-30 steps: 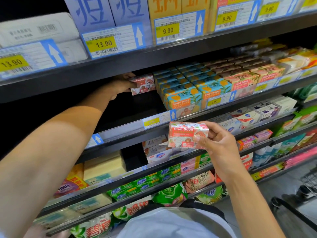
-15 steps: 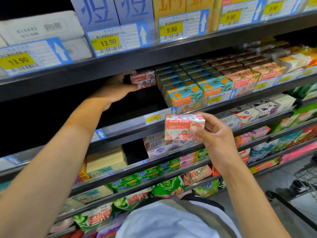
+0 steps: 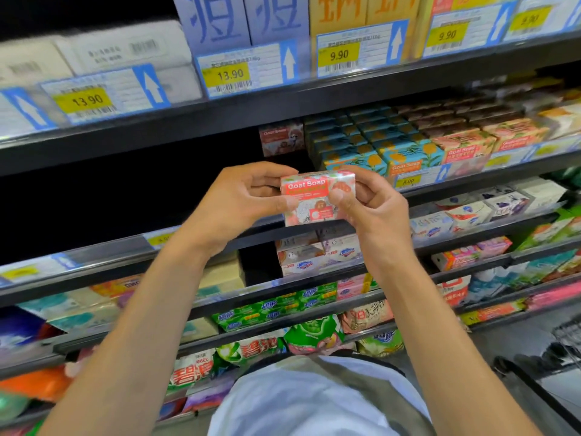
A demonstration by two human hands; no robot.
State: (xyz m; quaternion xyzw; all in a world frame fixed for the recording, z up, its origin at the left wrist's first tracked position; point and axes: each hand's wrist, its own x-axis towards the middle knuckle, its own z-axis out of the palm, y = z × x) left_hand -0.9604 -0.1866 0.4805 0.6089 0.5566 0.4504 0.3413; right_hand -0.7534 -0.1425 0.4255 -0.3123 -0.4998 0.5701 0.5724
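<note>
Before the soap shelf [image 3: 314,229], both hands hold one Goat Soap box [image 3: 317,196] level in the air. Left hand [image 3: 242,202] pinches its left end; right hand [image 3: 374,209] grips its right end, thumb on front. Another Goat Soap box [image 3: 280,137] stands on the shelf behind.

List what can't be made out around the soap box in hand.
Head view only:
Goat Soap box: small print under the name is blurred; its ends are covered by the left hand and right hand.
Yellow price tag: partly behind the left wrist, digits unreadable.
Shopping cart: cut off by the right edge.
</note>
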